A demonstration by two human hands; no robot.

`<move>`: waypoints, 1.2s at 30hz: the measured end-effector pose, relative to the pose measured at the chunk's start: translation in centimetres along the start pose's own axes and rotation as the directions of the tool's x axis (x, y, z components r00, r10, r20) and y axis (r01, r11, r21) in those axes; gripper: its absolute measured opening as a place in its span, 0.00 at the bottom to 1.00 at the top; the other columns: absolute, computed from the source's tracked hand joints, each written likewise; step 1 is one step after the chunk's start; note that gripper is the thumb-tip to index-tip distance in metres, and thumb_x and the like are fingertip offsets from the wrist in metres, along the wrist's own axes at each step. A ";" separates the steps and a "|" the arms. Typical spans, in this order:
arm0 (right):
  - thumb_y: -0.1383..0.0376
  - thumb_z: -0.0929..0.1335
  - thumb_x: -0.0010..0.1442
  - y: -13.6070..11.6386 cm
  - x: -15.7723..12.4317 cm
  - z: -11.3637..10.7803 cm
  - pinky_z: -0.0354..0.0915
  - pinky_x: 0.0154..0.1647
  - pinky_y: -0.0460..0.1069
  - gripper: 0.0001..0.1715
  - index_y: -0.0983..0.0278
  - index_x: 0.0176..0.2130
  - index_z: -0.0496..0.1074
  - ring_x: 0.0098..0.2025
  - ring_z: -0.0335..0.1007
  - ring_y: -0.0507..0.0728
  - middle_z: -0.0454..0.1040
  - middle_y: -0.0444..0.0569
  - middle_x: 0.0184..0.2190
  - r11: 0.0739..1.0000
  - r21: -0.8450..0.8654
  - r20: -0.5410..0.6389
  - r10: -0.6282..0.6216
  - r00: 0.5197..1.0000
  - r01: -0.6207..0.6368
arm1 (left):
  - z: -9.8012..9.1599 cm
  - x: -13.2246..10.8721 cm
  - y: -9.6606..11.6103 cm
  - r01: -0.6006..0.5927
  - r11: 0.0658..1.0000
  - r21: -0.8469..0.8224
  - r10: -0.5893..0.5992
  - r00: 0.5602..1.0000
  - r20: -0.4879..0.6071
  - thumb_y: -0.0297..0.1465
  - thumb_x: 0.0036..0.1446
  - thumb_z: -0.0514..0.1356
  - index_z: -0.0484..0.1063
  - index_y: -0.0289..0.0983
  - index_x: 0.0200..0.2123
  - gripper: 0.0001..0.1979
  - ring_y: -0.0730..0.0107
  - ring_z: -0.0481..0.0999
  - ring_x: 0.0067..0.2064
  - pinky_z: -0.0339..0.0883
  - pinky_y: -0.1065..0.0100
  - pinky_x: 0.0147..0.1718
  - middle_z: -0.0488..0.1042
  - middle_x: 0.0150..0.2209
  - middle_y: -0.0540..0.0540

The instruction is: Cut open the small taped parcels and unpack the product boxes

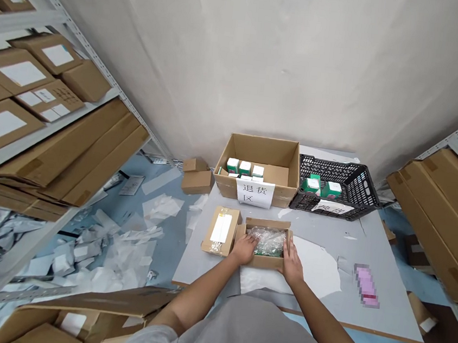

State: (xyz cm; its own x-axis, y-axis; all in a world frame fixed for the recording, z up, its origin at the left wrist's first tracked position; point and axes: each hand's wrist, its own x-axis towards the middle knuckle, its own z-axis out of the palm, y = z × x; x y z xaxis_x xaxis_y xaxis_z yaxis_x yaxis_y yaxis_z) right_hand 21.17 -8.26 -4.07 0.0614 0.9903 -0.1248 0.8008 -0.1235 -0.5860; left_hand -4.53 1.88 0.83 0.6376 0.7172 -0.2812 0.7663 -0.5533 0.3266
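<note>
A small open cardboard box (264, 261) sits on the grey table (329, 228) right in front of me. Clear crinkled plastic wrap (270, 239) over something green fills it. My left hand (245, 248) reaches into the box's left side, fingers curled on the plastic. My right hand (292, 261) rests against the box's right wall, fingers pressed along the edge. The box lid (221, 230), with a white label, lies open to the left.
A larger carton (260, 166) of small white-and-green boxes and a black plastic crate (336, 187) stand at the table's far edge. White paper (317, 271) lies under the box; a pink item (366, 284) lies to the right. Shelves of cartons flank both sides. Paper litters the floor on the left.
</note>
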 end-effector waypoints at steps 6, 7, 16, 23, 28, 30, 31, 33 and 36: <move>0.65 0.81 0.45 -2.3 0.5 0.3 0.37 0.80 0.65 0.68 0.56 0.77 0.57 0.82 0.22 0.72 0.26 0.49 0.82 0.976 -0.215 0.022 0.041 0.999 -0.035 | -0.5 4.0 2.2 0.275 0.962 -0.010 -0.271 0.952 0.140 0.45 0.57 0.69 0.53 0.30 0.76 0.51 0.40 0.69 0.69 0.63 0.52 0.65 0.69 0.68 0.25; 0.64 0.81 0.44 -2.7 0.4 0.0 0.34 0.80 0.65 0.68 0.58 0.77 0.58 0.82 0.20 0.72 0.26 0.51 0.82 0.969 -0.247 0.039 0.012 0.999 -0.002 | -0.5 4.6 2.5 0.302 0.953 0.007 -0.299 0.941 0.160 0.43 0.55 0.71 0.53 0.31 0.76 0.52 0.39 0.66 0.71 0.63 0.52 0.66 0.66 0.70 0.25; 0.59 0.72 0.63 -3.4 3.4 -3.4 0.49 0.78 0.63 0.47 0.68 0.75 0.60 0.78 0.51 0.69 0.56 0.66 0.77 0.995 -0.099 0.168 0.004 0.986 0.013 | -2.7 6.8 3.7 0.295 0.955 0.030 -0.296 0.953 0.065 0.23 0.68 0.55 0.80 0.32 0.54 0.17 0.49 0.76 0.59 0.68 0.55 0.60 0.80 0.54 0.31; 0.51 0.81 0.50 -6.0 4.5 -4.2 0.49 0.78 0.64 0.71 0.60 0.79 0.47 0.78 0.51 0.68 0.55 0.61 0.77 0.878 0.466 0.036 -0.136 0.990 0.104 | -4.0 4.0 4.9 0.131 0.959 -0.252 -0.178 0.969 -0.174 0.23 0.64 0.57 0.78 0.39 0.53 0.17 0.56 0.76 0.55 0.69 0.59 0.58 0.78 0.54 0.41; 0.52 0.82 0.49 -7.5 4.7 -4.4 0.61 0.72 0.63 0.59 0.58 0.72 0.63 0.68 0.69 0.68 0.71 0.59 0.68 0.564 0.826 0.023 -0.073 0.997 0.022 | -4.8 2.7 5.4 -0.146 0.822 -0.550 -0.012 0.962 -0.273 0.21 0.61 0.57 0.76 0.40 0.54 0.20 0.58 0.75 0.53 0.70 0.61 0.54 0.76 0.52 0.43; 0.54 0.81 0.50 -7.3 5.1 -4.7 0.64 0.69 0.64 0.45 0.59 0.64 0.72 0.62 0.74 0.68 0.78 0.56 0.61 0.528 0.850 0.024 -0.037 0.999 0.000 | -5.2 2.3 5.0 -0.195 0.839 -0.508 0.050 0.957 -0.284 0.23 0.61 0.60 0.76 0.41 0.55 0.20 0.55 0.73 0.56 0.69 0.58 0.58 0.74 0.53 0.43; 0.55 0.80 0.50 -7.0 5.4 -4.8 0.65 0.68 0.64 0.39 0.60 0.60 0.76 0.59 0.75 0.69 0.80 0.56 0.58 0.532 0.847 0.010 -0.013 1.000 -0.002 | -5.2 2.2 4.7 -0.188 0.863 -0.468 0.055 0.957 -0.284 0.25 0.61 0.62 0.76 0.42 0.56 0.20 0.54 0.72 0.57 0.68 0.57 0.59 0.72 0.55 0.42; 0.55 0.77 0.51 -6.5 6.0 -5.0 0.66 0.65 0.65 0.29 0.62 0.52 0.80 0.56 0.76 0.70 0.82 0.56 0.53 0.575 0.818 -0.060 0.050 0.997 0.020 | -4.9 1.8 4.1 -0.131 0.904 -0.407 0.014 0.961 -0.276 0.31 0.62 0.65 0.72 0.42 0.61 0.24 0.53 0.71 0.59 0.67 0.56 0.61 0.70 0.56 0.41; 0.57 0.71 0.54 -6.0 6.3 -5.2 0.67 0.63 0.63 0.21 0.62 0.46 0.81 0.54 0.75 0.69 0.82 0.56 0.50 0.690 0.719 -0.224 0.106 0.969 0.091 | -3.7 1.7 3.2 0.048 0.933 -0.358 -0.130 0.969 -0.208 0.35 0.61 0.67 0.65 0.38 0.67 0.33 0.50 0.71 0.63 0.65 0.55 0.64 0.70 0.61 0.37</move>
State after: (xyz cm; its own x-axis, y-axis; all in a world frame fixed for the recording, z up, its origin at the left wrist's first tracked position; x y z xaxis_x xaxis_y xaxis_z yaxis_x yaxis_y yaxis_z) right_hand 19.88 -0.92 2.81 0.2775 0.9607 -0.0036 0.1297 -0.0412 -0.9907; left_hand -1.24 2.90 4.70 0.5024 0.8552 -0.1269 0.7171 -0.3301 0.6139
